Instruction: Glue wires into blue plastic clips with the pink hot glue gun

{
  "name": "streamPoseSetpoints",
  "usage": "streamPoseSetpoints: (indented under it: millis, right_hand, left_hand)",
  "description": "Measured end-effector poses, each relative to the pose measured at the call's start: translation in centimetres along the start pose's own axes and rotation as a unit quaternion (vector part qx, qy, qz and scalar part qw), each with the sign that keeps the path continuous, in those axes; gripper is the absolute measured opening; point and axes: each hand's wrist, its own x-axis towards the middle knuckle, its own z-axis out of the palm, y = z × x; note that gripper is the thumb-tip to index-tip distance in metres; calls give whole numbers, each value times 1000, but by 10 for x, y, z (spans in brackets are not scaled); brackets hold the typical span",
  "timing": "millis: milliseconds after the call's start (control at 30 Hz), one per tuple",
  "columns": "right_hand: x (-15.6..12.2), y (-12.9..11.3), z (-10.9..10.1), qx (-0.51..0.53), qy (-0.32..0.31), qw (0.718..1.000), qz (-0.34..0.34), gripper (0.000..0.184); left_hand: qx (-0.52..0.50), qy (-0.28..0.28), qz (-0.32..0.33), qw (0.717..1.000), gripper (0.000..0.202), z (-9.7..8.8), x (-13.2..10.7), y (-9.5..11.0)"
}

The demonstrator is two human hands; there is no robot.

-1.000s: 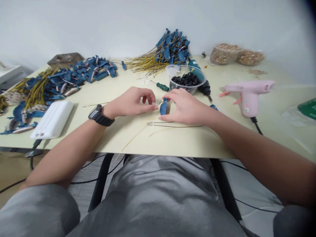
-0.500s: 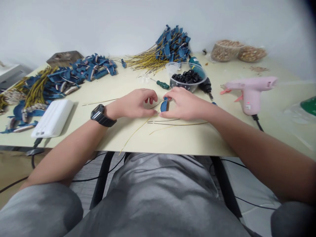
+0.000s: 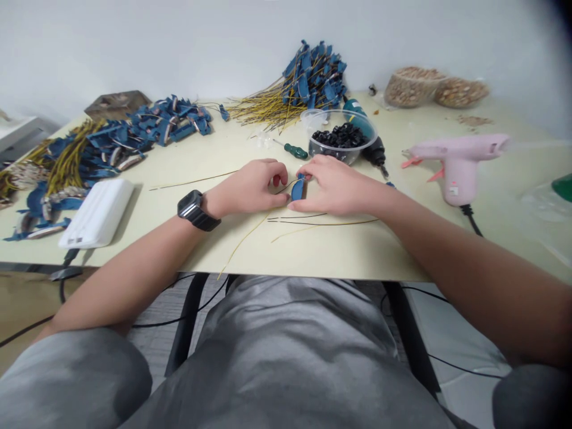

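A small blue piece with a curved edge [image 3: 298, 189] stands between the thumb and fingers of my right hand [image 3: 337, 187], which grips it near the table's middle. Just left of it, my left hand [image 3: 252, 187] is closed, with the fingers curled and the thumb close to the index finger. A thin wire [image 3: 292, 184] runs from the blue piece into the left hand's grasp. From beneath that hand a yellow wire [image 3: 241, 241] extends toward the front edge. Several loose dark and yellow wires [image 3: 330, 223] lie below the right hand.
Behind my hands are a green screwdriver [image 3: 295, 151], a clear bowl of black pieces [image 3: 342, 156] and a drill [image 3: 374, 152]. A pink glue gun [image 3: 458, 170] lies right. Blue pieces on wires [image 3: 313, 77] are heaped behind; a white power bank [image 3: 97, 213] sits left.
My left hand has shifted slightly right, closer to the blue piece, and its fingers are curled more tightly. The right hand keeps its hold almost in place.
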Motion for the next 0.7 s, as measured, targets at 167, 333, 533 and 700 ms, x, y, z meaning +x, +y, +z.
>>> streamPoseSetpoints:
  millis: [167, 333, 533, 700]
  right_hand:
    - [0, -3, -2, -2, -6, 1000, 2, 54]
    - [-2, -3, -1, -4, -3, 1000, 4, 60]
    - [-2, 2, 1, -3, -1, 1000, -2, 67]
    - [-1, 2, 1, 7, -1, 1000, 5, 67]
  left_hand:
    - [8, -5, -15, 1000, 26, -2, 0, 2]
    - [10, -23, -24, 999, 26, -10, -2, -1]
    - [31, -38, -26, 998, 28, -19, -4, -8]
    - [58, -42, -32, 997, 27, -26, -5, -20]
